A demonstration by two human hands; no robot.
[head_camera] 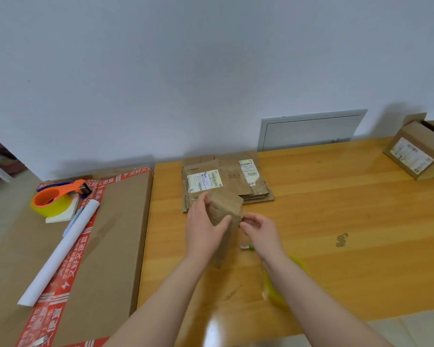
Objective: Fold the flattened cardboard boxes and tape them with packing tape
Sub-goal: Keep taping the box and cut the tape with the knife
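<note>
- Carton (pixel 115 234), large and flat, edged with red printed tape, lies at far left beside the table (pixel 336 196).
- Orange tape dispenser (pixel 58 196) loaded with a yellowish roll sits on the carton's far left corner, on a white pad.
- White paper roll (pixel 60 251) lies diagonally across the carton, just in front of the dispenser.
- Left hand (pixel 203 231) is clamped on the small cardboard box (pixel 226 209), thumb on the near face, fingers wrapped over the far side. It holds the box upright at mid-table.
- Stack of flattened boxes (pixel 236 179), some labelled, rests on the table against the wall, just behind the held box.
- Right hand (pixel 261 234) has curled fingers, tips at the box's right edge. I cannot tell whether they pinch the cardboard or only touch it.
- Yellow tape roll (pixel 276 289), blurred, lies on the table under the right forearm.
- Open box (pixel 416 151) with a label stands at far right.
</note>
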